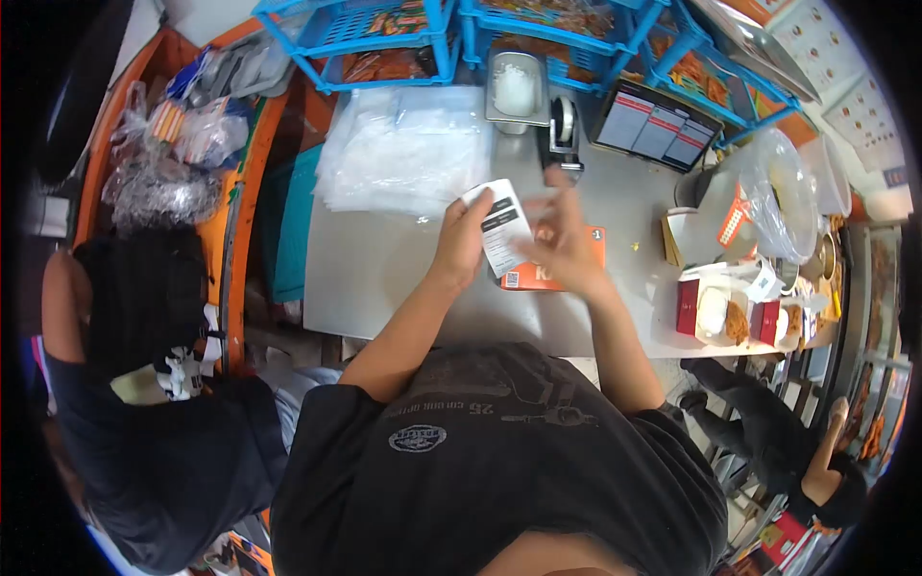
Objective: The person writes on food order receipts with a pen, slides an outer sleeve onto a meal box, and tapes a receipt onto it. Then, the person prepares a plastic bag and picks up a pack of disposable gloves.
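Note:
My left hand (pixel 463 242) grips a printed paper receipt (pixel 502 230) by its left edge, thumb on top. The receipt is white with black bars and lines of text too small to read. Just right of it, my right hand (pixel 569 252) is blurred by motion, with its fingers and thumb apart and nothing seen in them. Under both hands lies an orange box (pixel 593 248) with white lettering and a small code, partly hidden by the right hand. A tape dispenser (pixel 563 144) stands on the steel table beyond my right hand.
Clear plastic bags (pixel 403 158) are stacked at the table's back left. A metal container (pixel 517 88) of white stuff stands by a tablet screen (pixel 657 125). Blue racks (pixel 437 48) line the back. Red food boxes (pixel 689 305) sit at right. People are on both sides.

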`<state>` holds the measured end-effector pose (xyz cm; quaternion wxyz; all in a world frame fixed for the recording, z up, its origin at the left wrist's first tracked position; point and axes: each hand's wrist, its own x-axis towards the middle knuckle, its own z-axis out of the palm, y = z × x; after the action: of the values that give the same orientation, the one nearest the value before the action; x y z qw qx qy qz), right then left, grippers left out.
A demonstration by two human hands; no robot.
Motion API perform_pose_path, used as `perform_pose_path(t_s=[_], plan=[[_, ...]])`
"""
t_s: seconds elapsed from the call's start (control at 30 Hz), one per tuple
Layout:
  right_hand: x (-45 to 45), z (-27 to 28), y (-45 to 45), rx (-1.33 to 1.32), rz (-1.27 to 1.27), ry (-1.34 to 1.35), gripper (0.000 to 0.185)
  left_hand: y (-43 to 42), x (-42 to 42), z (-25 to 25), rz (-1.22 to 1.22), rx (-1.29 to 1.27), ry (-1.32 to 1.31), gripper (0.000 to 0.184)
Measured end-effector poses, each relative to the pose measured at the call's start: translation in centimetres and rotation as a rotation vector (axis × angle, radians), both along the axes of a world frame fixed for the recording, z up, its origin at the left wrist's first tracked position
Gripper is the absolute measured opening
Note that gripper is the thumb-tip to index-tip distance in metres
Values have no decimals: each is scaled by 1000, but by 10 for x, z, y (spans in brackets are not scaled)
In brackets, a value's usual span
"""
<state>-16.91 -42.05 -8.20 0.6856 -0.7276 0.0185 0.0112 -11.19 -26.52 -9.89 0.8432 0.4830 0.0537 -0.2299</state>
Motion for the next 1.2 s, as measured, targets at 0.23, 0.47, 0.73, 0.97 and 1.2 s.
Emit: perform_pose_path(t_s=[0.23, 0.47, 0.73, 0.97, 1.2], plan=[[-52, -16, -86, -289, 210, 309, 76, 11, -38, -69, 67, 377, -107, 14], [-43, -89, -122, -336, -283, 177, 68, -9, -30, -95, 103, 541, -146, 14], [-78, -93, -92, -211, -423, 208, 66, 3, -28, -121, 131, 573, -171, 19], [-79, -95, -94, -172, -433, 213, 64, -5, -27, -120, 56, 590, -136, 18], [-79, -99, -93, -145, -451, 220, 63, -14, -32, -131, 126, 633, -227, 17]])
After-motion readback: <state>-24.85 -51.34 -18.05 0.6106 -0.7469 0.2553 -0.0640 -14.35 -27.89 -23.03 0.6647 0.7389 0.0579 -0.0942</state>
